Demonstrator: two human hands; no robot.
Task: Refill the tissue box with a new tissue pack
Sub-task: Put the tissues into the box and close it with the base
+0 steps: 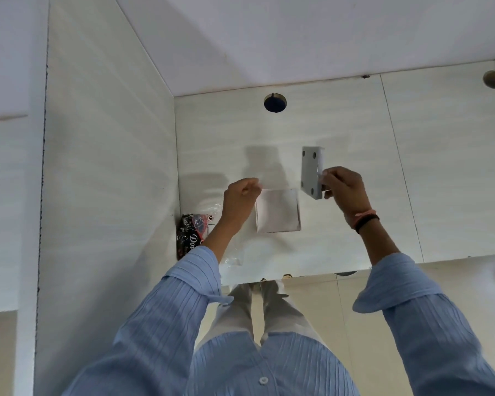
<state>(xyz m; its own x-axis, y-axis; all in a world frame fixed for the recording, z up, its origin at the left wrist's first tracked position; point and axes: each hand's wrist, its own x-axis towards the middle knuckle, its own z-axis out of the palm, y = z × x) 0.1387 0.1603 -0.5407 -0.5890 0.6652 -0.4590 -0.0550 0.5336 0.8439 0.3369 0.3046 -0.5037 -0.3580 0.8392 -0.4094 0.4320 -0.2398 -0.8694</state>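
Note:
My right hand holds a grey box panel with round feet, upright on its edge above the counter. My left hand is pinched on the corner of a thin white sheet, just left of a white square tissue box lying flat on the counter. I cannot tell whether the square's top is open. A black and red tissue pack in clear plastic wrap lies in the left corner, partly hidden by my left forearm.
A white wall closes off the left side. Round holes sit in the counter's far part. The counter's front edge is near my body, with the tiled floor below.

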